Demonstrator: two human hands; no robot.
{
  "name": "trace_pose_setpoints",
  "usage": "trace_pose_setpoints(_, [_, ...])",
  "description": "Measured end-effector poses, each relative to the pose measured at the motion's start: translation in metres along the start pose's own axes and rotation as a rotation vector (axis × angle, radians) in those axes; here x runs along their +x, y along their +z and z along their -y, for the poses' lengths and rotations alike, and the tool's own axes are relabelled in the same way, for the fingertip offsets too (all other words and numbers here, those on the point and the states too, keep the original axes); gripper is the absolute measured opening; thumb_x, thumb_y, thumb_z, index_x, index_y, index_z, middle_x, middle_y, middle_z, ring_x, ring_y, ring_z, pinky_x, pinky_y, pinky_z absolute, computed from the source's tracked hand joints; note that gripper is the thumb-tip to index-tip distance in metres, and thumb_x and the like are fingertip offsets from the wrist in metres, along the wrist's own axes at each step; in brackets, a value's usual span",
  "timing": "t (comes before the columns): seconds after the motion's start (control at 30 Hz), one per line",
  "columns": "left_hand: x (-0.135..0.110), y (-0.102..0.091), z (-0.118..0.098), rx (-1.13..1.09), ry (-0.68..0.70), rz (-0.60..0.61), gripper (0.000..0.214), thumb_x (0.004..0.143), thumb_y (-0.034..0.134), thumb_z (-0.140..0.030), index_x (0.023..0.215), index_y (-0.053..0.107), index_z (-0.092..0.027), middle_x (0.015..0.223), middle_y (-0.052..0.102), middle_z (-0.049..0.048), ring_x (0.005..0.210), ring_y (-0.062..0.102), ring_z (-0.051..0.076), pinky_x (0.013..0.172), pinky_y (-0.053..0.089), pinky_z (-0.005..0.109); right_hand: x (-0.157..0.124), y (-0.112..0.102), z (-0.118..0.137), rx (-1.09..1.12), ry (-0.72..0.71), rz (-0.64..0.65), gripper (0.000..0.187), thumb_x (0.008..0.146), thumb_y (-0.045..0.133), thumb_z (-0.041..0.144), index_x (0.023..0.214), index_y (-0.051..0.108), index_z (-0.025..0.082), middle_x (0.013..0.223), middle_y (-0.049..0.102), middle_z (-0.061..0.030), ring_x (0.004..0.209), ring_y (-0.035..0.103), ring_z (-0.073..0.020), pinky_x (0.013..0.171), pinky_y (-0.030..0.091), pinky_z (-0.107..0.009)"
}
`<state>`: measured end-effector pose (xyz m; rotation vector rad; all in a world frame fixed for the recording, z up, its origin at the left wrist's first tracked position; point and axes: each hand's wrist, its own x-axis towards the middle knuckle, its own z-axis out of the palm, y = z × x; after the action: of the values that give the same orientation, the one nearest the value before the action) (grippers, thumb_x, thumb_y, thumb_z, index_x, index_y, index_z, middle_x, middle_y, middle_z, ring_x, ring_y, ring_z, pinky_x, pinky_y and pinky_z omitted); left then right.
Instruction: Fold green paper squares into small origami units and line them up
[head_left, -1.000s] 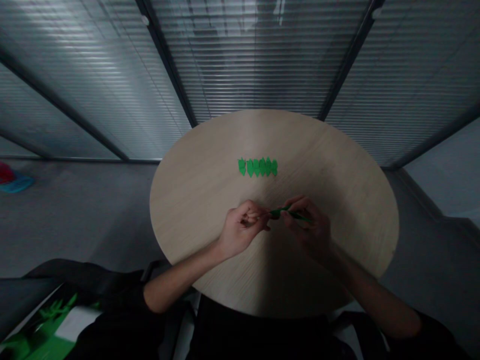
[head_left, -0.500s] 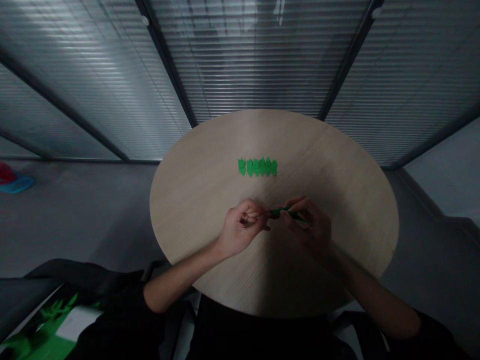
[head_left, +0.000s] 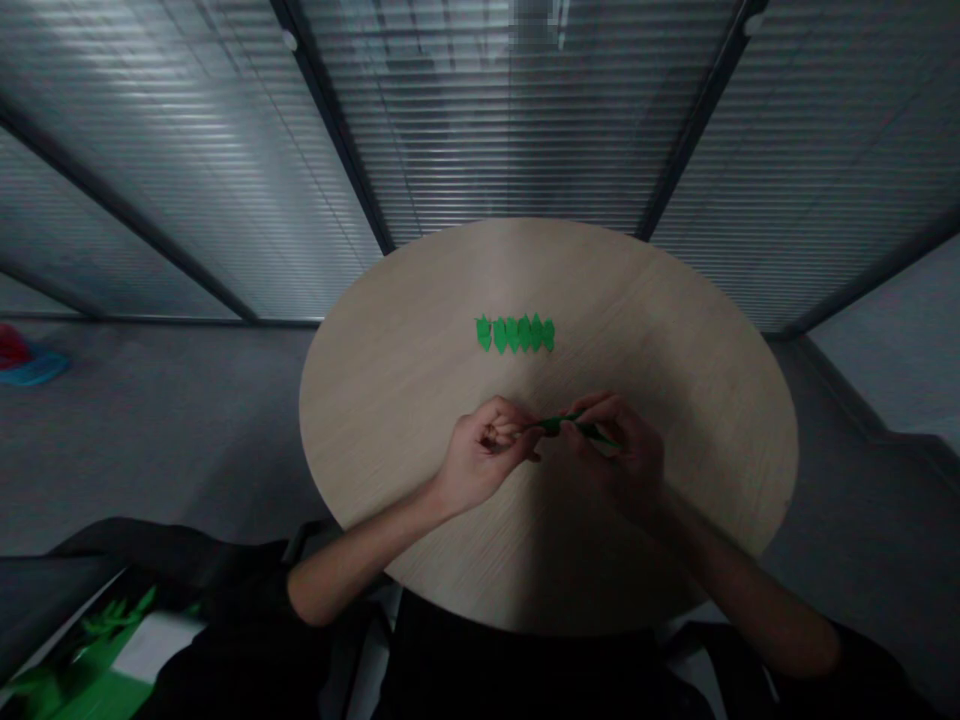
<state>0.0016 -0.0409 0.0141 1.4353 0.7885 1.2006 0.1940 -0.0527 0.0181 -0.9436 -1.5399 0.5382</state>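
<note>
Over the middle of a round wooden table, my left hand and my right hand pinch the two ends of a small folded green paper piece. Both hands have their fingers curled closed on it, left at its left end, right over its right part. Farther back on the table lies a row of several finished green folded paper pieces, side by side and untouched.
Glass walls with blinds rise behind the table. At the lower left lie green paper sheets beside dark cloth. A red and blue object sits on the grey floor at far left.
</note>
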Motion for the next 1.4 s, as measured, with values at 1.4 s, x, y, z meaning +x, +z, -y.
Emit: trace_pose_setpoints(1.4, [0.004,-0.002,-0.0024,0.072,0.023,0.049,0.027,0.107,0.056,-0.04,0.11,0.065,-0.014,0.091,0.08,0.01,0.07,0.08,0.017,0.055,0.066,0.02,0.0018,-0.0008,-0.0007,0.022,0.128,-0.026,0.014,0.089,0.076,0.022,0.093,0.063,0.024,0.087,0.072,-0.0011,0.079,0.073,-0.0159,0.073,0.062,-0.029])
